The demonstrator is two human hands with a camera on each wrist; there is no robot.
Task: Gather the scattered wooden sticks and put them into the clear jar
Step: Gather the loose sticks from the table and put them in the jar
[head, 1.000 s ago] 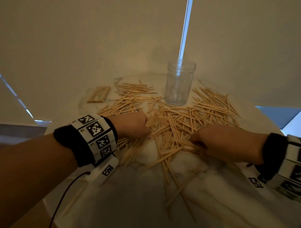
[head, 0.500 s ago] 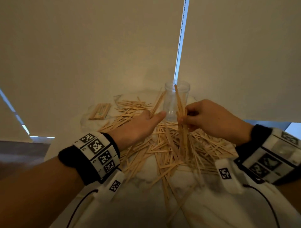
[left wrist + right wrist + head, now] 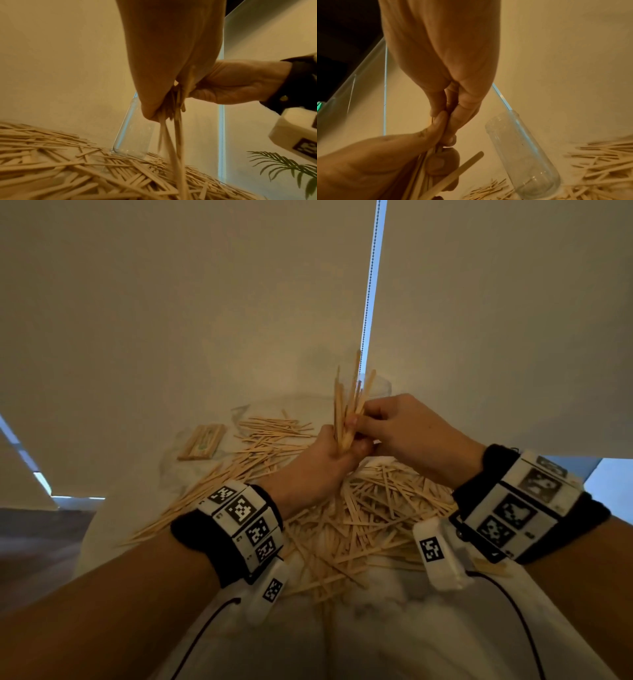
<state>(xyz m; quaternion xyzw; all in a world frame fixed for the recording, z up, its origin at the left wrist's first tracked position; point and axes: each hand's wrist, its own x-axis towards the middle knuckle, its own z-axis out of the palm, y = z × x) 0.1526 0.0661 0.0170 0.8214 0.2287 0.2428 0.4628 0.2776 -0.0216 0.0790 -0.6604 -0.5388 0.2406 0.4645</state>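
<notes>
My left hand (image 3: 344, 445) grips an upright bundle of wooden sticks (image 3: 347, 405) in its fist, just in front of the clear jar (image 3: 382, 386), which the hands mostly hide. My right hand (image 3: 359, 422) pinches the same bundle from the right, touching the left hand. In the left wrist view the bundle (image 3: 175, 121) hangs below the fist, above the scattered sticks (image 3: 68, 169); the empty jar (image 3: 133, 135) stands behind. The right wrist view shows the jar (image 3: 522, 155) upright to the right of the joined hands. Many loose sticks (image 3: 370, 518) cover the white table (image 3: 376, 638).
A small flat wooden packet (image 3: 202, 441) lies at the table's back left. Window blinds (image 3: 205, 302) hang close behind the table, with a bead chain (image 3: 371, 285) above the jar. A green plant (image 3: 291, 170) stands off to the right. The table's round edge (image 3: 89, 542) is near on the left.
Both hands have risen off the pile with sticks. The right hand has brought its sticks to the left, and the two hands now hold one upright bundle before the jar.
</notes>
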